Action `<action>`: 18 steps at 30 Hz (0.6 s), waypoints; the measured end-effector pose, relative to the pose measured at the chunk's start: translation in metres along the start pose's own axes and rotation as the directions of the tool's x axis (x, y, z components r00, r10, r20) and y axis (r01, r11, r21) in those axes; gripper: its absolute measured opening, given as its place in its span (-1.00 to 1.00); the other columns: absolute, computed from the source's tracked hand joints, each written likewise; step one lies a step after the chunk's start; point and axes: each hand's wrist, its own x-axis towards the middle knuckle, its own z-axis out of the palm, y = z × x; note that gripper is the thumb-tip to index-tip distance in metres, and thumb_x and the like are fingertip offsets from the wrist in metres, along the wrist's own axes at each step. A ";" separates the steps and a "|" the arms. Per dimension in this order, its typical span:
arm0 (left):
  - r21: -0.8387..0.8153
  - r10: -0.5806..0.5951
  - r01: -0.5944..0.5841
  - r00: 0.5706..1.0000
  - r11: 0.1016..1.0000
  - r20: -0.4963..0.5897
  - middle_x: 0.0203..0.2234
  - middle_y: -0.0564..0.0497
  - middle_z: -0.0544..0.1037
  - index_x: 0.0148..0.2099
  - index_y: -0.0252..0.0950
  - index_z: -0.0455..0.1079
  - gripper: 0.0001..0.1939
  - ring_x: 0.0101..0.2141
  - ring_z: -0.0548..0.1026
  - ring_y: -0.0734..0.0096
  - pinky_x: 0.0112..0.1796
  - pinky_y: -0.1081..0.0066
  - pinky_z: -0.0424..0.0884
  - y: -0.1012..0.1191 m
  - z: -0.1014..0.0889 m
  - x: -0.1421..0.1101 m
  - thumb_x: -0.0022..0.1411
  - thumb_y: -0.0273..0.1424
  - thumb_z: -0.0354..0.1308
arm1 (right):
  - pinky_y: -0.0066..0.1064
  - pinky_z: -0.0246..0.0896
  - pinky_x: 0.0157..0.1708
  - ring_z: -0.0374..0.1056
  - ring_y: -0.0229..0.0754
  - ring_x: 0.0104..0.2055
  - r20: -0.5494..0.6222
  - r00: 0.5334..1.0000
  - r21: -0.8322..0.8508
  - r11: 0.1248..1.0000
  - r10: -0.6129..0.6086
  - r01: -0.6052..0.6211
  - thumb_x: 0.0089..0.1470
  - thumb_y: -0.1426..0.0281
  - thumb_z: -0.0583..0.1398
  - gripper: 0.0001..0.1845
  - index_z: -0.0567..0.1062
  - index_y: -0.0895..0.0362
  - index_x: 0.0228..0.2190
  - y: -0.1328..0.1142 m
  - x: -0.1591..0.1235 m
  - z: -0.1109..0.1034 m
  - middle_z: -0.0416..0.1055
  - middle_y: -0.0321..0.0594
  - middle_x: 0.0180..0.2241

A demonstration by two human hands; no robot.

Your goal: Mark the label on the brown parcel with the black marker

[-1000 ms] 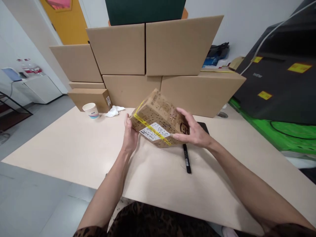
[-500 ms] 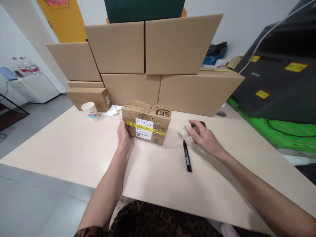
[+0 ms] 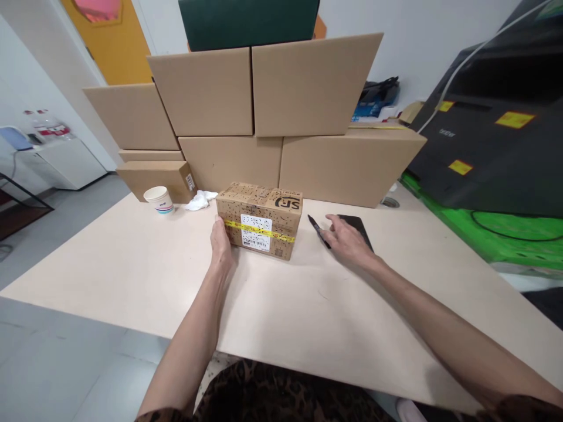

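A small brown cardboard box (image 3: pixel 233 235) with dark speckles, a white label and a yellow tape strip stands on the table. My left hand (image 3: pixel 220 245) is pressed to its left end, with some fingers hidden behind. To the right of the box lies a black marker pen (image 3: pixel 314 223), tip pointing away from me and left. My right hand (image 3: pixel 349 241) is low over the table, fingers stretched out, its thumb side at the rear end of the marker. Partly under this hand is a flat black phone-like object (image 3: pixel 358 227).
Large cardboard boxes (image 3: pixel 229 161) are stacked along the back, topped by a dark green box (image 3: pixel 250 23). A paper cup (image 3: pixel 159 200) and crumpled tissue (image 3: pixel 200 200) stand at the table's (image 3: pixel 272 316) back left. A black case (image 3: pixel 479 123) is at the right.
The marker has shifted away from me and left, now lying at a slant near the box. My right hand has come down beside it. My left hand stays at the box.
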 end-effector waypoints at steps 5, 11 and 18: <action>0.046 0.039 -0.039 0.999 0.998 -0.009 0.06 -0.08 0.65 -0.05 -0.17 0.54 -0.48 0.17 0.52 0.15 0.17 0.21 0.43 0.002 0.004 -0.004 0.32 0.17 0.17 | 0.10 0.26 0.10 0.32 0.42 0.24 -0.040 0.977 -0.232 0.949 0.209 -0.213 0.29 -0.06 0.03 -0.23 0.35 0.22 0.27 0.036 -0.006 -0.005 0.42 0.30 0.20; 0.107 0.064 -0.067 0.997 0.992 0.032 -0.16 -0.12 0.69 -0.14 -0.22 0.52 -0.37 0.08 0.55 0.03 0.05 0.19 0.47 0.006 0.007 -0.012 0.22 0.27 0.19 | 0.18 0.20 0.17 0.28 0.47 0.30 0.022 0.934 -0.255 0.906 0.356 -0.339 0.20 -0.22 0.05 0.04 0.15 0.25 0.42 0.050 -0.022 -0.002 0.36 0.34 0.27; 0.217 0.040 -0.047 0.999 0.975 0.036 -0.19 -0.16 0.67 -0.19 -0.25 0.50 -0.30 -0.07 0.57 0.06 -0.07 0.18 0.47 0.008 0.007 -0.014 0.18 0.34 0.16 | 0.09 0.32 0.10 0.38 0.45 0.25 0.028 0.893 -0.161 0.884 0.448 -0.439 0.08 -0.22 0.23 0.13 0.12 0.24 0.40 0.062 -0.003 -0.006 0.44 0.37 0.17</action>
